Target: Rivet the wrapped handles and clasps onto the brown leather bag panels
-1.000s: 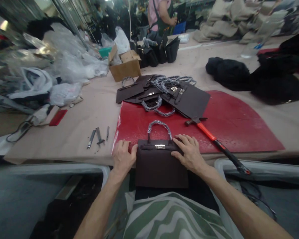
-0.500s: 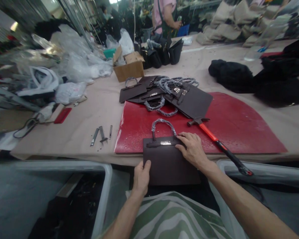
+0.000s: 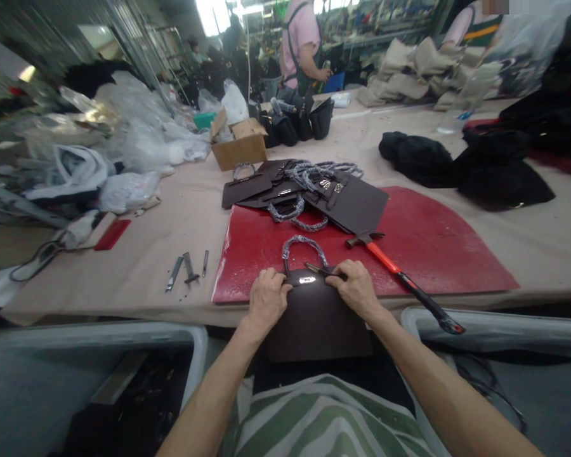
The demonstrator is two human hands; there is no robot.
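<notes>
Both forearms angle inward. The left hand (image 3: 269, 297), fingers curled, pinches the dark-brown handbag panel (image 3: 318, 327) near its top left; the right hand (image 3: 354, 285) pinches a narrow strap (image 3: 318, 270) at top right. The panel overhangs the red board (image 3: 428, 247)'s front edge.

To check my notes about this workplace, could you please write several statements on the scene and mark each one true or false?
1. The hammer lies partly on the red board. True.
2. The right hand grips the hammer. False: it holds a dark strap at the top of the nearest bag.
3. The left hand touches that bag. True.
4. The three metal tools lie on the red board. False: they lie on the table, left of it.
5. The cardboard box is closed. False: it stands open.
</notes>
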